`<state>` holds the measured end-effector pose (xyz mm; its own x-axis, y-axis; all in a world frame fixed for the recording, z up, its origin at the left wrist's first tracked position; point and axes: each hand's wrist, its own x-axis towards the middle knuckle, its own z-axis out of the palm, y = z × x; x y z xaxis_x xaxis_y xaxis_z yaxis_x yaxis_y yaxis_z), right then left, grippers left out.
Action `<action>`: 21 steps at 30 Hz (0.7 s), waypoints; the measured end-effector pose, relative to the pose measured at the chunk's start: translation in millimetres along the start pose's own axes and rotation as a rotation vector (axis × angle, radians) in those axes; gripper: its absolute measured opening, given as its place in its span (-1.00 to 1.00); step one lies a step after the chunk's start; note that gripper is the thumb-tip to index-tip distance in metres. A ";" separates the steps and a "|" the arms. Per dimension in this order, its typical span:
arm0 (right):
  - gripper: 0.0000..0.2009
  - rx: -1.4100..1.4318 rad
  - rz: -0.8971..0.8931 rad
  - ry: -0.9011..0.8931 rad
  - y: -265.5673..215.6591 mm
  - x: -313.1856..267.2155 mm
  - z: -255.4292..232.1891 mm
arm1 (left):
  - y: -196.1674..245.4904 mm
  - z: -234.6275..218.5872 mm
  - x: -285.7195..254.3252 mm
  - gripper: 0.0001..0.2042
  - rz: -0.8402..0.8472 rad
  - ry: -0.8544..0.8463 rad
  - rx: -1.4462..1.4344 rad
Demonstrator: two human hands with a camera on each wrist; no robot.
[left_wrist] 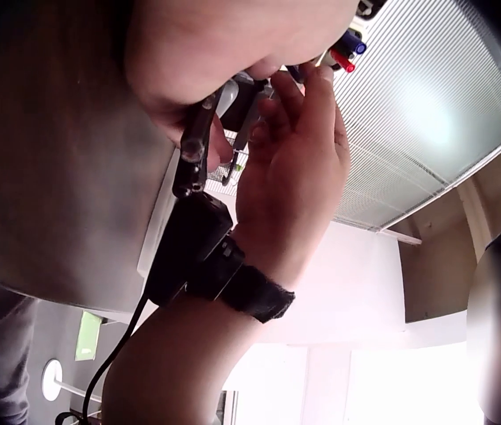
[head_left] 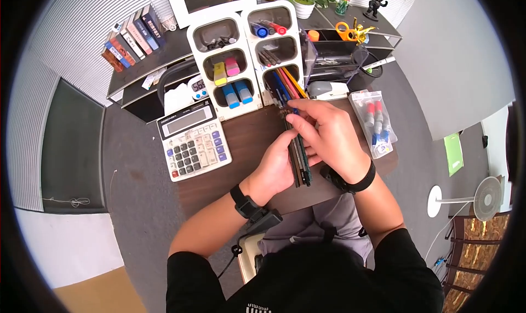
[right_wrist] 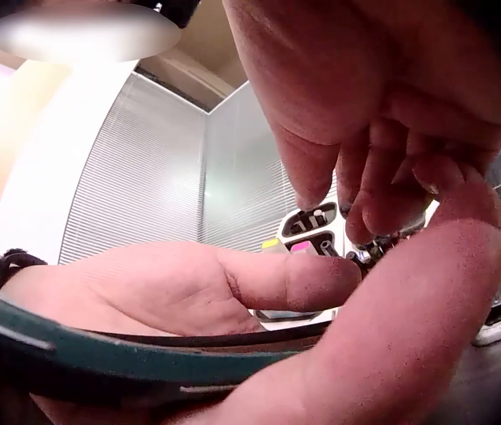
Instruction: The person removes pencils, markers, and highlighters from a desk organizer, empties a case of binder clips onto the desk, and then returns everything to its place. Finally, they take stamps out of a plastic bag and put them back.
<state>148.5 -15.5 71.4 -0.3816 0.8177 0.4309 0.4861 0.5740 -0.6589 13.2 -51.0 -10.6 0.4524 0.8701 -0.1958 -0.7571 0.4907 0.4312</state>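
A bundle of dark pencils [head_left: 300,162], some green and some black, slants over the front of the desk toward a white organizer [head_left: 223,113]. My left hand [head_left: 276,168] holds the bundle from the left, its thumb along the shafts. Higher up, my right hand [head_left: 335,137] pinches at the pencils' far ends with thumb and forefinger. A dark green shaft [right_wrist: 144,367] passes close under the left hand [right_wrist: 162,283] in the right wrist view. Colored pencils [head_left: 293,81] stand in the organizer's lowest right compartment, just beyond the fingers. In the left wrist view the hands hide most of the bundle.
Markers, highlighters [head_left: 220,73] and pens [head_left: 268,29] fill other compartments. A calculator [head_left: 194,143] lies at left, a clear pouch of markers [head_left: 377,124] at right. Behind are books [head_left: 134,39], a potted plant [head_left: 305,0] and a black desk organizer [head_left: 337,55] with orange scissors [head_left: 344,32].
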 end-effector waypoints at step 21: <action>-0.72 0.132 0.024 -0.070 3.4 -110.3 -27.4 | -3.4 0.1 -3.1 -0.53 -0.097 0.057 0.022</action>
<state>213.8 -102.6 38.5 -0.4269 0.8238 0.3730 0.3903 0.5399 -0.7458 14.5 -55.4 -11.4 0.4949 0.8201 -0.2873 -0.7001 0.5721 0.4273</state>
